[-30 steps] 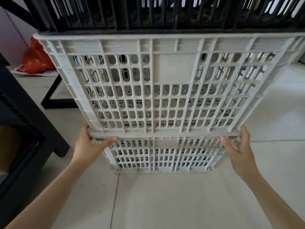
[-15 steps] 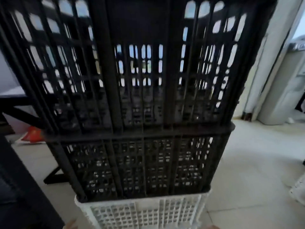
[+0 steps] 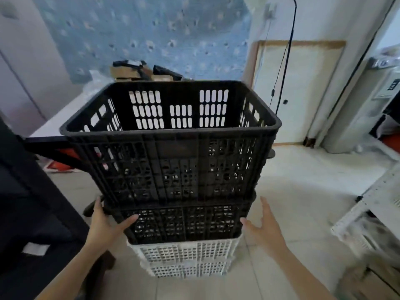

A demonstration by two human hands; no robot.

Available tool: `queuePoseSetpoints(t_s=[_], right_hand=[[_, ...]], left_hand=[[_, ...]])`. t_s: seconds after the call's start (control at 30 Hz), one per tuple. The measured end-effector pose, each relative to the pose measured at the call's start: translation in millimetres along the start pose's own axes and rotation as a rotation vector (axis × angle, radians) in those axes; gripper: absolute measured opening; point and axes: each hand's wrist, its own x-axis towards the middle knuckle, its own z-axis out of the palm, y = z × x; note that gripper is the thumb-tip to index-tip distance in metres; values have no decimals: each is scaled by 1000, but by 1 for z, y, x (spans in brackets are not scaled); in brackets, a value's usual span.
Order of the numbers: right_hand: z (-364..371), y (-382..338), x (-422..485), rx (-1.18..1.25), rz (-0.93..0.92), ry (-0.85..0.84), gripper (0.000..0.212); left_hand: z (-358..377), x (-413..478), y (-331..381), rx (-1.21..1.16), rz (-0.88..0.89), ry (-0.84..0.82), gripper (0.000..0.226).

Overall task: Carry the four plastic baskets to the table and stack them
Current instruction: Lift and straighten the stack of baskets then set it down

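Observation:
A nested stack of baskets stands on the tiled floor in front of me. The top black basket [image 3: 173, 161] sits in a second black basket [image 3: 184, 224], and two white baskets [image 3: 186, 258] show underneath. My left hand [image 3: 106, 224] grips the left rim of the second black basket, thumb across its front. My right hand [image 3: 264, 228] hovers at that basket's right corner, fingers spread, close to it but apparently not touching.
A dark table [image 3: 19, 191] stands at my left. A white table [image 3: 65, 113] with boxes [image 3: 138, 72] lies behind the stack. At right are a white slatted crate [image 3: 368, 213] and an appliance [image 3: 368, 105]. A cable [image 3: 285, 50] hangs on the back wall.
My view has risen from the low white baskets to the whole stack. Both hands have moved up from the white basket's rim to the second black basket.

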Motion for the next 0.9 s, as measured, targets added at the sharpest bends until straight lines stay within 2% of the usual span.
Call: queuePoseSetpoints(t_s=[0.13, 0.23, 0.37, 0.53, 0.67, 0.9], right_hand=[[5, -29, 17, 57, -29, 4, 96], [17, -29, 35, 134, -2, 13, 83], [28, -28, 43, 222, 82, 119, 75], [35, -22, 50, 318, 114, 129, 73], [39, -16, 54, 370, 135, 148, 72], [44, -22, 63, 437, 166, 141, 69]], left_hand=[[12, 14, 14, 59, -95, 18, 141], [22, 21, 12, 23, -185, 47, 134], [24, 27, 18, 47, -306, 89, 119], [17, 37, 23, 34, -349, 22, 125], [17, 37, 26, 40, -352, 44, 128], [18, 50, 31, 40, -351, 59, 114]])
